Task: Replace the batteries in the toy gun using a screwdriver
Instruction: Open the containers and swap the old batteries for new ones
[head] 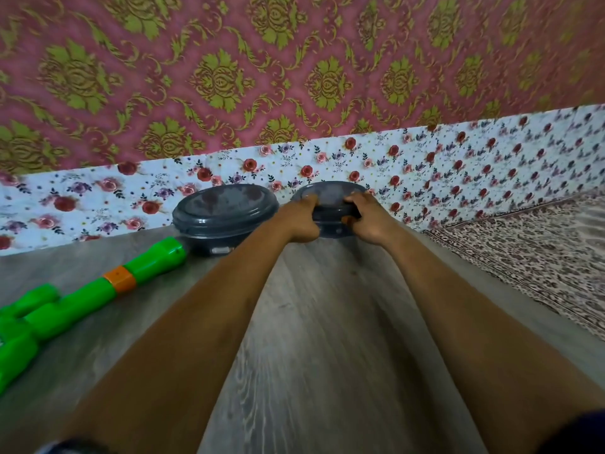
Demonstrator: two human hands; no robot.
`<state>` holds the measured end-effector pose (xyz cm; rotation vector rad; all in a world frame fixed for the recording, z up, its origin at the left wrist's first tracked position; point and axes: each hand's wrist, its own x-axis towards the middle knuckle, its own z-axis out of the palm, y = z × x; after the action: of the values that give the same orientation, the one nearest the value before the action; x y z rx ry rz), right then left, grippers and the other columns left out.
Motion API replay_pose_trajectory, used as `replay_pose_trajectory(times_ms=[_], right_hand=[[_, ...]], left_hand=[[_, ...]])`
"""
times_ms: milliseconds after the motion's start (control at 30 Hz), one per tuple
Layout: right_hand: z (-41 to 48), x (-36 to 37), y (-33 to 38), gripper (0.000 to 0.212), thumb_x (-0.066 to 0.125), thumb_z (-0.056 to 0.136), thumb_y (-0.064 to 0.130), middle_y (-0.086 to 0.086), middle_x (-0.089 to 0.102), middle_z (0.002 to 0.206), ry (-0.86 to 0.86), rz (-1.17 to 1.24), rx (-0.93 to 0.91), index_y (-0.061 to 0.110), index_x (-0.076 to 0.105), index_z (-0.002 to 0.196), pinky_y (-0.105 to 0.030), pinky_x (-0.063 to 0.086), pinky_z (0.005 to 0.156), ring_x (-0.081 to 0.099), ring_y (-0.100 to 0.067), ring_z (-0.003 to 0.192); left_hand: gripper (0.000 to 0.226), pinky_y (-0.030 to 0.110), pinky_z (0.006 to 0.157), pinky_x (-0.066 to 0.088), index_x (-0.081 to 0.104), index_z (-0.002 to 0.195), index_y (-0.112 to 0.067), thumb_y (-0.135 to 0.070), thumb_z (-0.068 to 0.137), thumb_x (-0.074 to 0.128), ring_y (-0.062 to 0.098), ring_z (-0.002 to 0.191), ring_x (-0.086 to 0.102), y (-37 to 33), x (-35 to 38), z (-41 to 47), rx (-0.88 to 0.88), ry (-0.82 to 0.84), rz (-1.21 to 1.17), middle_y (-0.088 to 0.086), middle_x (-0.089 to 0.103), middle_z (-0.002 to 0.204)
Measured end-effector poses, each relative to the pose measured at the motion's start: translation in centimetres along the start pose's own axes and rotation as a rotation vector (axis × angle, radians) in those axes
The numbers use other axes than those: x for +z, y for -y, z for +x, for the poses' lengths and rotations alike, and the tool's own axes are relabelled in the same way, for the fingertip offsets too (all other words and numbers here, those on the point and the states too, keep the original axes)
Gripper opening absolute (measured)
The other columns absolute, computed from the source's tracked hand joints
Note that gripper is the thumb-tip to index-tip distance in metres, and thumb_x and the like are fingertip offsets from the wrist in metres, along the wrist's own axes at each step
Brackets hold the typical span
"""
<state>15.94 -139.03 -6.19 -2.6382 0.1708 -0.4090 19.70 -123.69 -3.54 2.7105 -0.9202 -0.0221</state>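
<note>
A green toy gun (75, 306) with an orange band lies on the grey wood-grain floor at the left, its barrel pointing toward the wall. Two dark grey oval lidded containers stand by the wall. My left hand (299, 221) and my right hand (363, 221) grip the right container (330, 196) from its two sides, thumbs over the lid's rim. The left container (226, 217) stands untouched beside it. No screwdriver or batteries are in view.
A floral-papered skirting strip (458, 165) runs along the base of the pink and gold patterned wall. A patterned rug (540, 257) covers the floor at the right. Grey floor (311, 339) stretches between my forearms.
</note>
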Motion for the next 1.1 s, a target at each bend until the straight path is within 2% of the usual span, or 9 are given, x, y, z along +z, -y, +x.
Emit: replay_pose_trajectory(times_ms=[100, 200, 300, 367, 533, 700, 867, 1000, 1100], right_hand=[[0.4, 0.0, 0.0, 0.053, 0.050, 0.091, 0.017, -0.015, 0.029, 0.147, 0.027, -0.016, 0.024, 0.011, 0.032, 0.141, -0.044, 0.025, 0.114, 0.025, -0.030, 0.139], [-0.3, -0.5, 0.5, 0.061, 0.053, 0.090, 0.021, -0.009, 0.019, 0.155, 0.001, -0.126, 0.012, 0.013, 0.027, 0.145, -0.043, 0.013, 0.118, 0.014, -0.026, 0.144], [-1.7, -1.1, 1.9, 0.051, 0.055, 0.089, 0.018, -0.010, 0.042, 0.144, -0.227, -0.097, -0.179, 0.011, 0.042, 0.138, -0.033, 0.026, 0.111, 0.035, -0.026, 0.133], [-2.4, -0.9, 3.5, 0.042, 0.056, 0.089, 0.015, -0.011, 0.057, 0.128, -0.225, 0.046, -0.243, 0.009, 0.051, 0.130, -0.033, 0.039, 0.104, 0.052, -0.025, 0.119], [-2.8, 1.7, 9.2, 0.041, 0.050, 0.094, 0.032, -0.011, 0.060, 0.118, 0.087, 0.384, -0.021, 0.002, 0.053, 0.122, -0.030, 0.040, 0.091, 0.055, -0.025, 0.113], [-0.8, 5.3, 13.1, 0.068, 0.049, 0.089, 0.051, -0.010, 0.039, 0.147, 0.140, 0.698, 0.254, 0.007, 0.037, 0.140, -0.036, 0.034, 0.104, 0.040, -0.028, 0.132], [0.4, 7.1, 14.7, 0.077, 0.061, 0.085, 0.045, -0.009, 0.034, 0.149, 0.133, 0.967, 0.397, 0.006, 0.030, 0.143, -0.035, 0.034, 0.104, 0.037, -0.026, 0.134], [0.7, 6.6, 15.3, 0.076, 0.066, 0.082, 0.043, -0.010, 0.038, 0.147, 0.071, 1.002, 0.424, 0.005, 0.035, 0.140, -0.036, 0.038, 0.099, 0.041, -0.028, 0.131], [0.3, 4.9, 15.8, 0.080, 0.064, 0.082, 0.046, -0.010, 0.036, 0.147, 0.046, 0.992, 0.405, 0.005, 0.031, 0.142, -0.038, 0.038, 0.099, 0.041, -0.029, 0.131]], left_hand=[[0.055, 0.038, 0.079, 0.047, 0.029, 0.138, -0.009, -0.008, 0.087, 0.051, 0.031, 0.093, 0.054, 0.2, 0.1, 0.4, 0.008, 0.006, -0.014, 0.023, 0.053, 0.116], [0.055, 0.032, 0.083, 0.044, 0.034, 0.140, -0.010, -0.004, 0.088, 0.052, 0.030, 0.111, 0.053, 0.6, -0.8, -0.6, 0.071, -0.035, -0.100, 0.018, 0.049, 0.130], [0.049, 0.032, 0.095, 0.041, 0.044, 0.136, -0.010, -0.016, 0.089, 0.055, 0.032, 0.117, 0.052, 3.1, -3.5, -2.0, 0.030, -0.312, -0.150, 0.015, 0.049, 0.137], [0.048, 0.035, 0.094, 0.043, 0.053, 0.128, -0.009, -0.028, 0.085, 0.056, 0.034, 0.112, 0.056, 6.5, -5.1, -2.8, -0.128, -0.444, -0.102, 0.017, 0.056, 0.129], [0.049, 0.037, 0.099, 0.039, 0.050, 0.130, -0.002, -0.032, 0.092, 0.055, 0.035, 0.125, 0.046, 13.8, -6.4, -5.0, -0.518, -0.421, -0.074, 0.019, 0.049, 0.137], [0.061, 0.036, 0.093, 0.043, 0.047, 0.129, 0.003, -0.046, 0.093, 0.050, 0.036, 0.120, 0.049, 17.2, -6.1, -5.2, -0.636, -0.318, -0.156, 0.023, 0.049, 0.133], [0.052, 0.033, 0.072, 0.052, 0.057, 0.114, 0.003, -0.042, 0.088, 0.059, 0.027, 0.078, 0.063, 17.8, -5.7, -4.8, -0.627, -0.392, -0.362, 0.020, 0.064, 0.104], [0.054, 0.030, 0.073, 0.047, 0.064, 0.104, 0.002, -0.046, 0.080, 0.065, 0.031, 0.096, 0.065, 17.7, -6.4, -4.9, -0.602, -0.527, -0.389, 0.019, 0.068, 0.103], [0.042, 0.031, 0.064, 0.042, 0.062, 0.084, -0.002, -0.043, 0.078, 0.068, 0.033, 0.092, 0.065, 16.5, -7.9, -5.9, -0.551, -0.594, -0.459, 0.020, 0.066, 0.089]])
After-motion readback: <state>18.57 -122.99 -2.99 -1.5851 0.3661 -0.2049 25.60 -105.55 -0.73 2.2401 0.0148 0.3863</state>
